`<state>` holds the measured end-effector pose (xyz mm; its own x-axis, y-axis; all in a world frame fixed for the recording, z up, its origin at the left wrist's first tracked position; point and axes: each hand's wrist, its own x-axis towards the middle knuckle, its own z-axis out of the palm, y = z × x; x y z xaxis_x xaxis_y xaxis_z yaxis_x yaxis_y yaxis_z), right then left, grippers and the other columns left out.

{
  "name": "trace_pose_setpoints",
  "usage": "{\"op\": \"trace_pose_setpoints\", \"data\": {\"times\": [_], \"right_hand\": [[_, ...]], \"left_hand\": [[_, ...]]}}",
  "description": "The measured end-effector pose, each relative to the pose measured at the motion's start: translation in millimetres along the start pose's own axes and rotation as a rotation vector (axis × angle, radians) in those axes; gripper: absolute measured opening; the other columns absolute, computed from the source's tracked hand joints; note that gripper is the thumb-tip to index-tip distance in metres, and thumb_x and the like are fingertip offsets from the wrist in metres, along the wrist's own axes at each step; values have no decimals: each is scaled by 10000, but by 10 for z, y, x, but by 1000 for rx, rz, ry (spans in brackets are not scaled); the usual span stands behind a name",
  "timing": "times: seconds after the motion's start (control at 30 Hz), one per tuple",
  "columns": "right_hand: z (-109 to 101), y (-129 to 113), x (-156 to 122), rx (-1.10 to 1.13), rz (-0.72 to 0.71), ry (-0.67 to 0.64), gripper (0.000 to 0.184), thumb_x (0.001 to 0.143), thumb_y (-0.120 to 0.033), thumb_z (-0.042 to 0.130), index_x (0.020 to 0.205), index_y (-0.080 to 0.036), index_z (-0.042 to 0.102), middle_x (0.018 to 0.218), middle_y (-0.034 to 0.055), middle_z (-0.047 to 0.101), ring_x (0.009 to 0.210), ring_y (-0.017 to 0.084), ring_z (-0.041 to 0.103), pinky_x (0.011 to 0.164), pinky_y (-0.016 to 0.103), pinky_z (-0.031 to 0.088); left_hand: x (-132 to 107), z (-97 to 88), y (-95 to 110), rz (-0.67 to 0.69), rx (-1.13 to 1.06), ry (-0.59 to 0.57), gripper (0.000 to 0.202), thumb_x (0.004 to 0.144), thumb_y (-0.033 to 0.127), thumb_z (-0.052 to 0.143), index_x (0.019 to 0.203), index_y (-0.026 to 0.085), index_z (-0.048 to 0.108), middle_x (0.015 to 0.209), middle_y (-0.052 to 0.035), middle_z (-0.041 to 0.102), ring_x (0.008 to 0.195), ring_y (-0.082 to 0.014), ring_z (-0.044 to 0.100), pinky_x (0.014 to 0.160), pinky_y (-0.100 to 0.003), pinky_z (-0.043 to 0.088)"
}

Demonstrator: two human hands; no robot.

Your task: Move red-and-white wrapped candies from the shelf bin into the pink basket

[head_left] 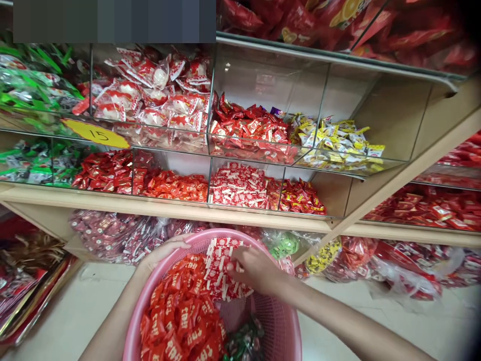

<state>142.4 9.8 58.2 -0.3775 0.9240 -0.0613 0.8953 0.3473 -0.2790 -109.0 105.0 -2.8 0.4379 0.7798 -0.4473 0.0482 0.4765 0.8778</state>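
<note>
A pink plastic basket [289, 321] with mesh walls stands in front of me. My left hand [165, 252] grips its far-left rim. Orange-red wrapped candies [180, 316] fill the left side, dark green wrapped candies [246, 341] lie low at the front right, and small red-and-white wrapped candies [216, 265] are heaped at the back. Inside the basket, my right hand [255, 268] rests at the red-and-white heap, its fingers curled closed against those candies. How many pieces are in its fingers is hidden.
Clear-fronted shelf bins hold red-and-white candies [238, 185], orange-red candies [178, 185] and yellow-and-white candies [338, 140]. A yellow price tag [95, 134] reads 15. Below, bagged candies [108, 233] lie beneath the wooden shelf edge [150, 205]. A wooden divider [406, 160] slants at the right.
</note>
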Motion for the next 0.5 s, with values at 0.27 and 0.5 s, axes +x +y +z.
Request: {"op": "trace_pose_setpoints", "data": {"times": [0.27, 0.5], "right_hand": [[559, -142, -325, -199, 11, -355, 162, 742, -199, 558, 864, -135, 642, 887, 122, 671, 807, 247, 638, 630, 300, 480], [791, -251, -250, -307, -92, -379, 166, 780, -116, 517, 849, -112, 668, 829, 119, 679, 778, 260, 646, 606, 352, 519]], "left_hand": [[7, -13, 6, 14, 70, 54, 463, 580, 234, 662, 1041, 200, 644, 1125, -35, 658, 992, -240, 617, 840, -308, 469], [-1, -10, -11, -1, 11, -3, 494, 603, 232, 650, 1094, 195, 617, 1096, -49, 669, 951, -254, 633, 816, -348, 484]]}}
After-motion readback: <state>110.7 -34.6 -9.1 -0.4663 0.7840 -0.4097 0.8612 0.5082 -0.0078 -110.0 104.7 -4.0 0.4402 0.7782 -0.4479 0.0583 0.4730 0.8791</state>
